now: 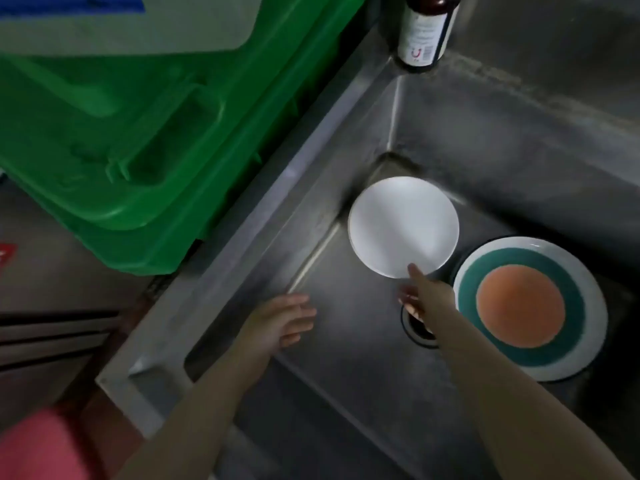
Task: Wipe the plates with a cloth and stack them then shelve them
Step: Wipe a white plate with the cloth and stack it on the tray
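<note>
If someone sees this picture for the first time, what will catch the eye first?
Probably the white plate, held at its near edge by the right hand over the steel sink. Next, the plate with an orange centre and teal ring, lying in the sink on the right, and the big green bin at upper left.

No text was legible. The bottle (pixel 425 27) at the sink's back corner carried a white label with a red U-shaped mark and a barcode; its print lines were too blurred to read. A red sign (pixel 6 253) at left edge was cut off.
</note>
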A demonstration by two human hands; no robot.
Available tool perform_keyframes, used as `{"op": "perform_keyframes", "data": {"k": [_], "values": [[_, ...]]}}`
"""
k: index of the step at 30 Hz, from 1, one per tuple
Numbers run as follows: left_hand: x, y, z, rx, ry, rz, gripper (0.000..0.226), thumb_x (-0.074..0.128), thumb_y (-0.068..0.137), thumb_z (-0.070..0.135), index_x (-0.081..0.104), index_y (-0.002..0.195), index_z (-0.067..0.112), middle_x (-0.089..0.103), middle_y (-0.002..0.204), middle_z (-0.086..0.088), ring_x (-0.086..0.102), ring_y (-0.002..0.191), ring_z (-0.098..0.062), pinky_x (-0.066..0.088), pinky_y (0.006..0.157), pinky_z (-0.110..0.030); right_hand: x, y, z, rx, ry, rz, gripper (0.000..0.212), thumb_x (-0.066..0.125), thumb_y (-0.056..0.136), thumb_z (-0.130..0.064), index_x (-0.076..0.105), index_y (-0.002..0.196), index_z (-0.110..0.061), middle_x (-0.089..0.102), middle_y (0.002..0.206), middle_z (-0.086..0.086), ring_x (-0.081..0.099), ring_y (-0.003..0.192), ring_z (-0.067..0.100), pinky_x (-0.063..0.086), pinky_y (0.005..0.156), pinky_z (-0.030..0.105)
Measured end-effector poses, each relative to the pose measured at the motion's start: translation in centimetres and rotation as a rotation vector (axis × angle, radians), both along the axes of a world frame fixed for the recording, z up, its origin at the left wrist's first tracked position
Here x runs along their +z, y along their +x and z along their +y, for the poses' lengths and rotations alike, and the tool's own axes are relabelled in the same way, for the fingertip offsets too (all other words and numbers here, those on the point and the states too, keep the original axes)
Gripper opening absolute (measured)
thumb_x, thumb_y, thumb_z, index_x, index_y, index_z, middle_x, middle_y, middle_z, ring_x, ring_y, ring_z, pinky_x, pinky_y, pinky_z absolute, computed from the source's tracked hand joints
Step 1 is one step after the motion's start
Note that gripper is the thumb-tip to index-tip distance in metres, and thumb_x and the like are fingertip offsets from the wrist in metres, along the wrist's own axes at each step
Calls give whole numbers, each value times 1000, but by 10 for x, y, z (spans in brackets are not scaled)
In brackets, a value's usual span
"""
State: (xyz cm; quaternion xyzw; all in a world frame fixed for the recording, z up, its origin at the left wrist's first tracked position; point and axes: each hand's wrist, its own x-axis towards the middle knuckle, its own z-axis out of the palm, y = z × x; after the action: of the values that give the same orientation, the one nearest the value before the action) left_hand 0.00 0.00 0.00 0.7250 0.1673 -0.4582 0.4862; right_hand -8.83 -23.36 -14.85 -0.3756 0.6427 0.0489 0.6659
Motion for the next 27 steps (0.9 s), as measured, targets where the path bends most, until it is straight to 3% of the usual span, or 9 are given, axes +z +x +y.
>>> {"op": "perform_keyframes", "data": {"k": [5,9,14,18,22,24,27], "values": [[-6,-4,13,89,15,17,23,46,98,7,61,116,11,70,111,-12,66,101,-28,46,83,-31,-3,14,2,-98,8,18,40,79,76,-35,62,95,-3,71,82,14,65,57,24,45,39,20],[-10,-4,18,99,26,33,23,44,99,8,60,116,11,70,111,-12,66,97,-26,46,80,-29,-3,17,3,-107,-40,62,32,76,79,-29,64,93,-2,70,76,16,56,40,17,40,36,17],[-12,-6,21,99,26,34,21,44,99,9,62,107,16,71,108,-10,67,92,-23,46,80,-29,-1,15,7,-175,-70,36,20,74,83,-20,61,89,-6,70,79,16,66,55,23,59,58,30],[-10,-6,25,101,11,29,22,44,99,10,61,111,14,71,108,-10,66,93,-23,45,79,-29,0,12,3,-160,-90,32,18,74,81,-18,64,93,-8,71,81,13,70,53,28,58,49,35],[-5,-6,30,105,-13,28,23,43,100,10,60,114,13,70,108,-9,66,93,-22,44,82,-30,2,12,-1,-78,-116,53,16,71,81,-21,60,83,-9,69,56,8,69,55,31,60,64,48],[-2,-7,33,117,-20,30,22,43,100,9,60,112,14,70,106,-9,65,91,-22,44,82,-30,3,12,0,-13,-130,61,19,68,83,-22,57,80,-8,66,51,9,66,59,32,59,71,48],[1,-7,39,136,-32,18,21,44,99,9,62,107,16,71,102,-6,66,89,-21,46,82,-30,6,11,3,19,-102,45,23,68,84,-22,55,86,-4,68,56,15,63,47,27,52,46,28]]}}
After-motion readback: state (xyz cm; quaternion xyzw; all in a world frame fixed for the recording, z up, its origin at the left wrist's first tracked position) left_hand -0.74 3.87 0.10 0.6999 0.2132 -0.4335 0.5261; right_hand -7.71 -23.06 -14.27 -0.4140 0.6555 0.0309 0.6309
